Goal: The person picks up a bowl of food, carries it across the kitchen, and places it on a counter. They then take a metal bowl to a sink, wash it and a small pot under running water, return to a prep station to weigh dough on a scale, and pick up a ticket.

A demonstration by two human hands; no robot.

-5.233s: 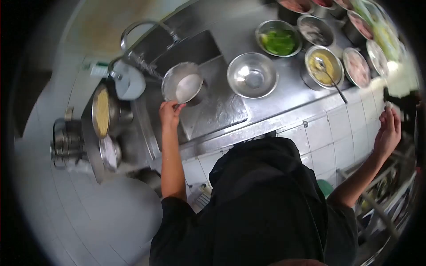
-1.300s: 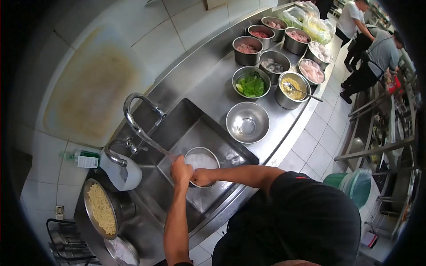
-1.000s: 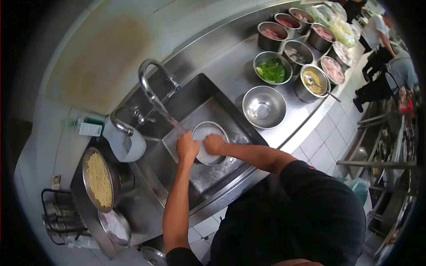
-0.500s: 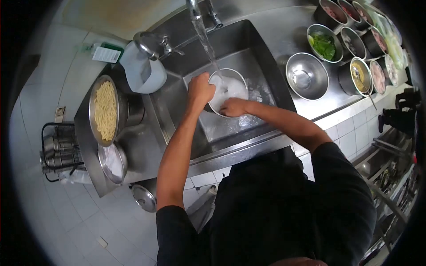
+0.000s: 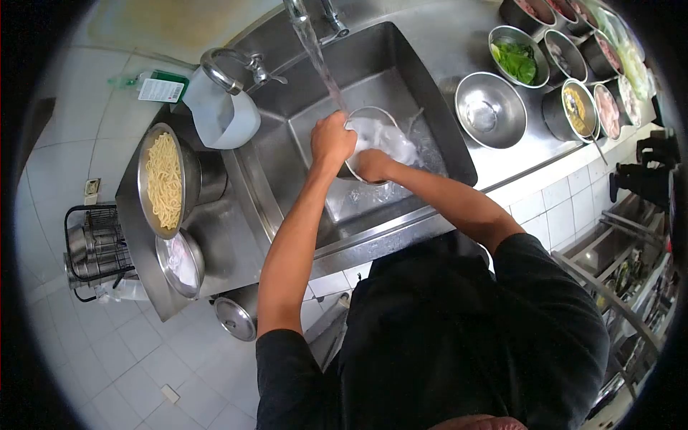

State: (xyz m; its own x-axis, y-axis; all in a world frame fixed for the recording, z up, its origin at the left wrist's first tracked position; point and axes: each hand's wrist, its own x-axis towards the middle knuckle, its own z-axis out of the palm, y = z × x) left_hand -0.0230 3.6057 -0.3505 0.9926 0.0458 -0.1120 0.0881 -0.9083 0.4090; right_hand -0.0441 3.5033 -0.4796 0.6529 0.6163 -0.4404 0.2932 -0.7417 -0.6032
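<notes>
In the sink (image 5: 304,161), a round metal pot (image 5: 374,112) with cloudy white water (image 5: 387,137) sits tilted under the running tap. My left hand (image 5: 334,140) is closed on the pot's left rim, next to the falling stream of water (image 5: 315,51). Curled low against the near inside wall, my right hand (image 5: 373,165) dips into the white water; its fingertips are hidden there. What lies under the surface cannot be made out. Water splashes over the pot's right side onto the sink floor.
Left of the sink stand a bowl of noodles (image 5: 163,183), a smaller bowl with a white bag (image 5: 180,265) and a white plastic jug (image 5: 240,125). On the right counter are a steel bowl (image 5: 491,111), a pot of green leaves (image 5: 516,61) and several ingredient pots.
The pot has tipped to the right and water now spills from that side. My right hand has moved toward the near-left wall. The whole view has shifted slightly.
</notes>
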